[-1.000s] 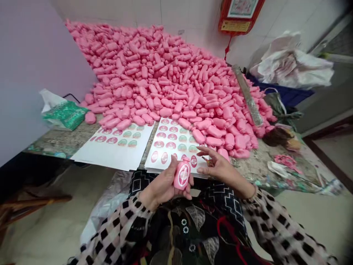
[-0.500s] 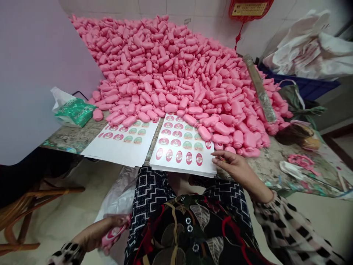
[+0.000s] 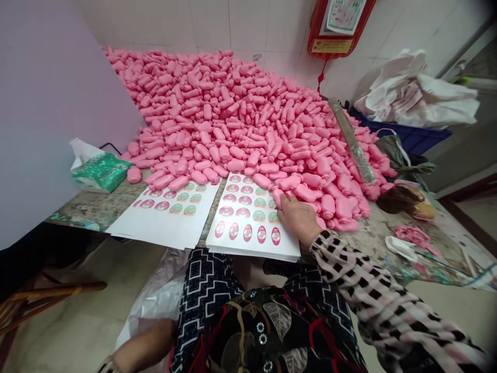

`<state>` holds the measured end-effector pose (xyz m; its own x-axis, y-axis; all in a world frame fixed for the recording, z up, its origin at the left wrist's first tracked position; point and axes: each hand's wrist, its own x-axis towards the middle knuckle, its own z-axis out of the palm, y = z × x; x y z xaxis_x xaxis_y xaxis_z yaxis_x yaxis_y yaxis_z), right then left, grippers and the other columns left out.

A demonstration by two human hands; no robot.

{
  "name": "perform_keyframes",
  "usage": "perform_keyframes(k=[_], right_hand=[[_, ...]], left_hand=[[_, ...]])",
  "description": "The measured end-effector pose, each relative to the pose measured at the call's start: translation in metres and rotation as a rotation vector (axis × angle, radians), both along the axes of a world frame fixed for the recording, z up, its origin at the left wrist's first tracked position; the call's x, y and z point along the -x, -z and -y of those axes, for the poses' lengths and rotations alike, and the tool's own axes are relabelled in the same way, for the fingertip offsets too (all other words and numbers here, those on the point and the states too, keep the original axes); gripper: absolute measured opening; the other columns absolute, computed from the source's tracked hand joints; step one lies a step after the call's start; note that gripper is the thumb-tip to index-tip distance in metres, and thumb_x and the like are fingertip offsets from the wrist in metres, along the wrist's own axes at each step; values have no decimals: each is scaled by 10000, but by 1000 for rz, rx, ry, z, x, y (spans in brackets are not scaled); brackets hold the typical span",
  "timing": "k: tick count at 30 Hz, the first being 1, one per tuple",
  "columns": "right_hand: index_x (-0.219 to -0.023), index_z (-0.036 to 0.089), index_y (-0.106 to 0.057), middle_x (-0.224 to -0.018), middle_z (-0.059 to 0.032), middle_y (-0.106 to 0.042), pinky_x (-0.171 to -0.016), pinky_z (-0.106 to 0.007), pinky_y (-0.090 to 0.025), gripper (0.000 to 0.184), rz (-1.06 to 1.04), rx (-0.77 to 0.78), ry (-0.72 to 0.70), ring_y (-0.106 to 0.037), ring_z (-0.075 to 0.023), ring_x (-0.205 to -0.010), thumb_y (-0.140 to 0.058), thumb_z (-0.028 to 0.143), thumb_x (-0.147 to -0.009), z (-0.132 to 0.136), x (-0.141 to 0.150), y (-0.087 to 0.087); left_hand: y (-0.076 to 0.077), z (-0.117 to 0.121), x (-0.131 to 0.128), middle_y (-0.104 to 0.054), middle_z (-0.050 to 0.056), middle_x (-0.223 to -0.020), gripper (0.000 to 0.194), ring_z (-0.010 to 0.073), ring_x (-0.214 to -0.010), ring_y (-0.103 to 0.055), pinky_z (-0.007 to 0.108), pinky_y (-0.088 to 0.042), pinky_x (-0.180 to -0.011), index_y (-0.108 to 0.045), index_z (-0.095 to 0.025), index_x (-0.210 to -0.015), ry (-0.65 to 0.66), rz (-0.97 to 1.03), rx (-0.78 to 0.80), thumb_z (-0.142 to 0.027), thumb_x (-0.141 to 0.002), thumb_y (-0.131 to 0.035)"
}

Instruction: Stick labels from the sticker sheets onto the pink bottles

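My right hand (image 3: 298,216) reaches over the right side of a sticker sheet (image 3: 233,243). Its fingers close on a pink plastic bottle (image 3: 277,196) at the front of the heap, mostly covered by the hand. The sheet carries rows of pink and green round labels, with red oval labels along its near edge. Low at the left, my left hand (image 3: 157,336) hangs beside my thigh over a clear plastic bag (image 3: 153,295). It is blurred, and its fingers are hidden.
A large heap of pink bottles (image 3: 217,114) covers the table's back. A second sticker sheet (image 3: 163,228) lies left, near a green tissue pack (image 3: 101,171). A tape-wrapped bar (image 3: 351,140) rests on the heap's right side. A blue crate (image 3: 415,135) stands at the far right.
My right hand has moved from the sheet's right edge up and left onto a bottle. My left hand, which held a labelled pink bottle, has dropped lower; that bottle no longer shows. The view has tilted upward.
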<state>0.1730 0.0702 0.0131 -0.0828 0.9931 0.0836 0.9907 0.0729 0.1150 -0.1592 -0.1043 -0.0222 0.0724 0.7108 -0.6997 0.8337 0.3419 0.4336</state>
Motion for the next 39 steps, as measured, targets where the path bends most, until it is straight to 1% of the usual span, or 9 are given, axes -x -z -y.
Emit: perform_keyframes(k=[4,8,13,16,20,23,26,30,39], right_hand=[[-1231,150,-458,-1022,-122,-610,-571,-278,-407,393,11,-33,-70,-610,-216,-797,-441,332,-883,10,1,0],[-1269,148,-460,-938,-100,-638,-564,-281,-400,413,-22,-130,-288,-588,-190,-717,-385,344,-914,47,8,2],[-1301,189,-458,-1111,-109,-608,-672,-296,-438,420,-240,-185,-647,-583,-182,-816,-411,336,-910,99,15,-4],[-1282,244,-475,-1090,-81,-585,-711,-285,-456,414,-535,-29,-506,-575,-175,-883,-415,398,-903,105,8,-9],[-1113,242,-589,-978,-58,-590,-723,-284,-444,319,-683,-38,-102,-574,-169,-868,-347,346,-932,85,-13,5],[-1059,217,-578,-1005,-49,-606,-722,-288,-420,254,-588,-28,-21,-568,-183,-891,-405,328,-909,70,-22,18],[-946,209,-585,-948,-38,-604,-675,-264,-389,214,-482,-9,-26,-563,-166,-843,-400,311,-912,65,-21,20],[-880,207,-588,-908,-28,-595,-624,-247,-348,206,-401,15,-43,-553,-148,-811,-407,299,-911,64,-17,14],[-849,215,-610,-912,-17,-607,-591,-237,-314,181,-373,92,-99,-548,-133,-773,-451,294,-886,60,-21,8]], left_hand=[[-6,-46,-17,-603,29,-590,276,206,-583,-593,358,-468,-625,-651,-174,-659,-51,295,101,-439,-696,-585],[-37,-72,-78,-650,88,-982,500,195,-799,-640,348,-482,-761,-505,-205,-1210,-411,916,125,-422,-769,-597],[-43,-88,-148,-631,58,-888,292,149,-804,-617,317,-472,-807,-554,-163,-996,-684,1381,128,-373,-798,-595],[-42,-96,-159,-586,-12,-739,275,110,-671,-578,268,-479,-694,-550,-178,-953,-716,1313,-6,-314,-738,-656],[-45,-107,-155,-596,-12,-765,216,143,-693,-566,294,-465,-693,-577,-205,-903,-245,772,-481,-343,-742,-619],[-44,-109,-154,-624,45,-1025,173,203,-934,-571,354,-440,-836,-616,-216,-922,356,347,-752,-290,-818,-499],[-35,-103,-157,-447,100,-1360,350,235,-1050,-558,387,-436,-874,-556,-239,-1156,673,143,-781,-212,-818,-468],[-23,-96,-160,-287,123,-1469,546,249,-1023,-580,402,-463,-825,-394,-283,-1337,743,7,-772,-183,-805,-470],[-16,-91,-162,-257,94,-1489,515,259,-1006,-566,402,-457,-777,-379,-324,-1349,728,-92,-817,-213,-849,-431]])
